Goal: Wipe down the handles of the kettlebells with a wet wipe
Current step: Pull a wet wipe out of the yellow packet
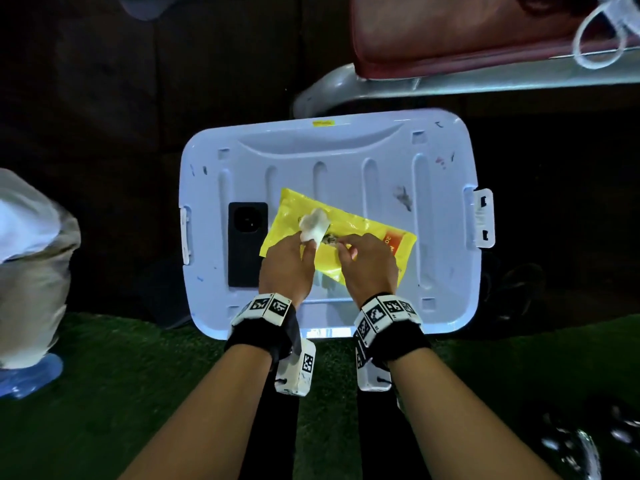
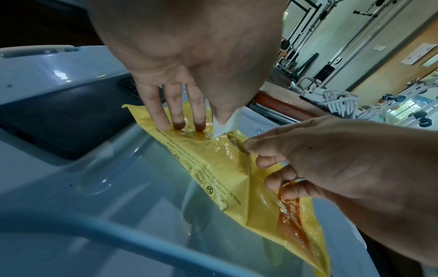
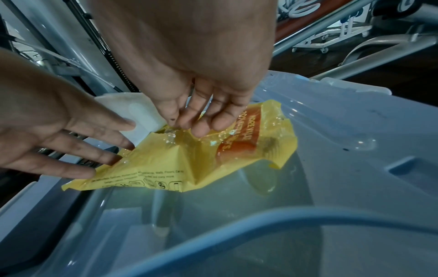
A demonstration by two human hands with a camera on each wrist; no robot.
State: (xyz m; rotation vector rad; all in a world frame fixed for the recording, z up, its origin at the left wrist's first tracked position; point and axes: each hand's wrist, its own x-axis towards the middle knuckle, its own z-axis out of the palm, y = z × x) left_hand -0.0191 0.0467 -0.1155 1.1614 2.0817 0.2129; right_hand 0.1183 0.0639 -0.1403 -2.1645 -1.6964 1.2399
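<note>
A yellow wet-wipe packet (image 1: 367,233) (image 2: 225,168) (image 3: 166,165) lies on a pale blue bin lid (image 1: 346,161) (image 2: 94,187) (image 3: 331,150). My left hand (image 1: 308,239) (image 2: 201,123) (image 3: 111,140) pinches a white wipe (image 1: 313,225) (image 2: 227,123) (image 3: 140,112) that sticks up out of the packet's opening, while its other fingers press flat on the packet. My right hand (image 1: 346,245) (image 2: 255,155) (image 3: 187,125) has curled fingers on the packet beside the opening and pinches its film there. No kettlebell shows plainly in any view.
A black phone (image 1: 247,244) (image 2: 59,127) lies on the lid just left of the packet. Behind the bin stands a bench with a red pad (image 1: 450,29). A pale bag (image 1: 27,254) sits at the left. Green turf (image 1: 138,393) covers the near floor.
</note>
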